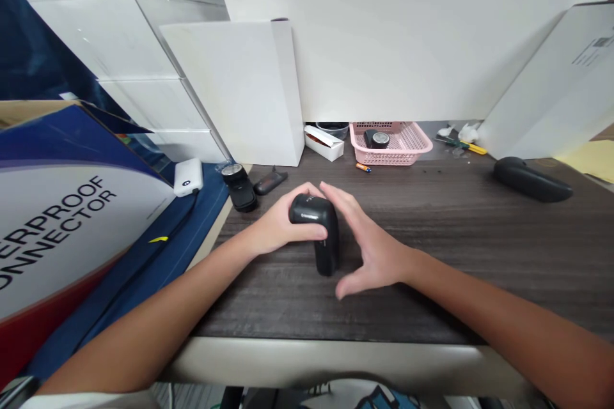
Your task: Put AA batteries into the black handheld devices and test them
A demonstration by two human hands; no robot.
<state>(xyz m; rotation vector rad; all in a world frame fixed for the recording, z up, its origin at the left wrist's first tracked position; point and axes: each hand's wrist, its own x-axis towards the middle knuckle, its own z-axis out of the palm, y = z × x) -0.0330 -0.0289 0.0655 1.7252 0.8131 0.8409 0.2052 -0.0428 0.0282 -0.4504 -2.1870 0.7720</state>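
Note:
A black handheld device with a rounded, wider head and small pale lettering is held over the dark tabletop in front of me. My left hand grips its head from the left, the thumb across the front and the fingers mostly hidden behind. My right hand is beside its right side, fingers and thumb spread apart in a wide C. Whether the right fingertips touch the device's far edge, I cannot tell.
A pink basket, a small white box and an orange battery are at the back. Black devices lie at the left, with a long black piece at the right. White panels and boxes border the dark table.

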